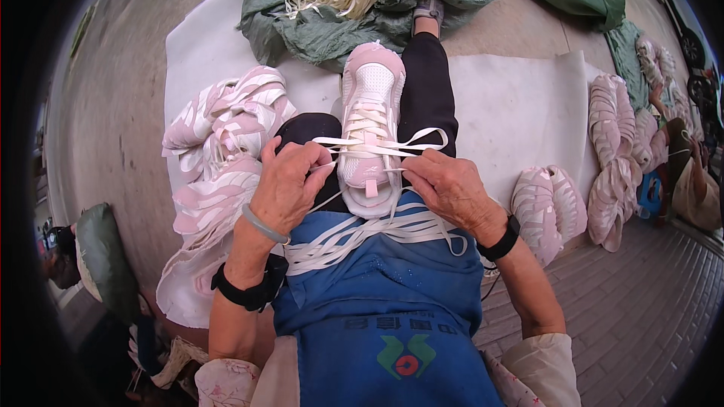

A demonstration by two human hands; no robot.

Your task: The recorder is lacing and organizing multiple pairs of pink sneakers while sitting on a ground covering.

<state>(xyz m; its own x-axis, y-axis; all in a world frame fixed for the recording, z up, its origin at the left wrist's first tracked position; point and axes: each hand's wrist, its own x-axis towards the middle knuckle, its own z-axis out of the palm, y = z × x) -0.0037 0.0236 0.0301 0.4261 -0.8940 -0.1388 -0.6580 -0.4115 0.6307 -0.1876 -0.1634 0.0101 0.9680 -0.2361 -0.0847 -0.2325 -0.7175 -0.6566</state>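
1. Two hands show in the head view, on either side of a pink-and-white shoe (370,143) that sits between the dark trouser legs (428,83), toe pointing away.
2. Left hand (290,181): its thumb and finger seem pinched on a white lace (326,141) beside the shoe's opening. Right hand (452,192): its fingers pinch a lace tip across from it.
3. The step looks like threading the upper eyelets. Doing it well probably means gripping right behind the tip, keeping the strands flat — not twisted — and pulling both sides evenly.
4. Edges to mind: spare laces (362,237) lie across the blue apron (377,286), close below the heel, and could tangle with the working ends.
5. Room: heaped shoes (234,113) crowd the left hand — while bare white sheet (520,98) lies beyond the right leg, offering a freer sideways pull.
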